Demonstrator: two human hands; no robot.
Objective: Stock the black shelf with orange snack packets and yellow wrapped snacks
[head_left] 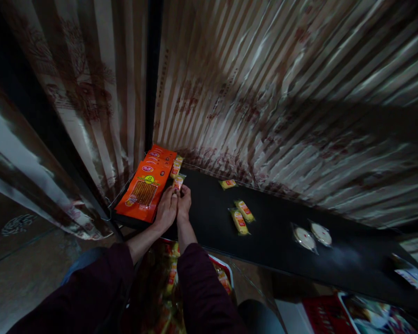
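Note:
Both my hands are at the left end of a black shelf (209,218), close together. My left hand (166,209) and my right hand (184,204) have their fingers closed around the near end of a small yellow snack packet (178,182). The fingertips partly hide that end. Just behind it, against the curtain, lie more yellow snack packets (176,167) in a row. Flat orange snack bags (144,185) overlap one another to the left of my hands, the front one touching or nearly touching my left hand.
Loose yellow packets (239,221) lie mid-shelf, and two round white wrapped items (304,239) sit farther right. Below my arms is a basket (230,271) of yellow packets; a red crate (325,315) stands at lower right. A striped curtain (264,93) hangs behind, and a dark post (153,69) rises at the corner.

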